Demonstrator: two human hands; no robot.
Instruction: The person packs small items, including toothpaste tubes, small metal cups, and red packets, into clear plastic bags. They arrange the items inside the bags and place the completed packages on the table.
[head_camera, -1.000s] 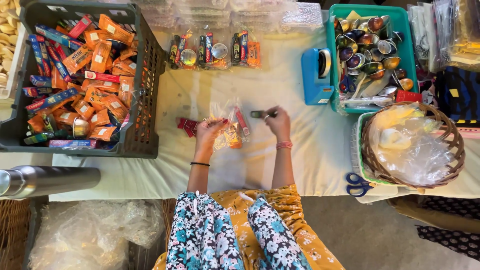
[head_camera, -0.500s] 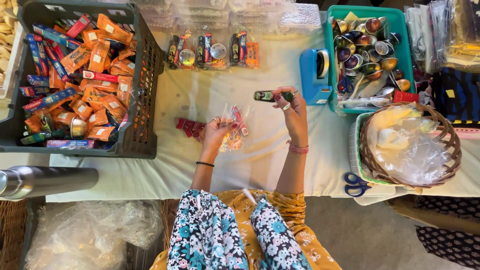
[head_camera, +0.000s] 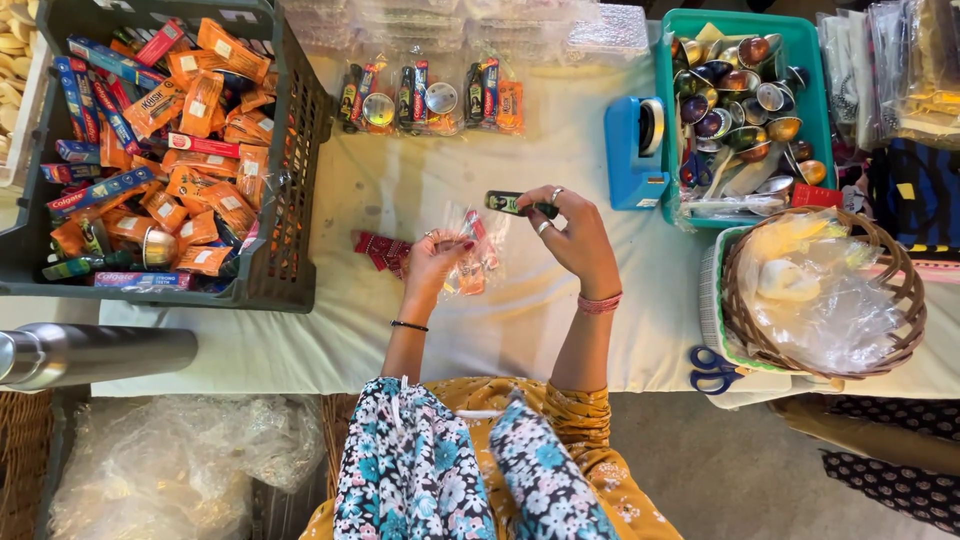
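Your left hand (head_camera: 437, 258) pinches the top of a clear plastic pouch (head_camera: 478, 255) holding a few small packets, fingers closed on its open edge, over the middle of the white-covered tabletop (head_camera: 520, 330) and nearer its front edge than its back. Your right hand (head_camera: 572, 235) grips a small dark green tube (head_camera: 508, 203) between thumb and fingertips, held just above the pouch's mouth. A red packet (head_camera: 382, 250) lies just left of your left hand, the dark crate (head_camera: 295, 150) of orange packets fills the left end, and the teal bin (head_camera: 800, 60) sits at the back right corner.
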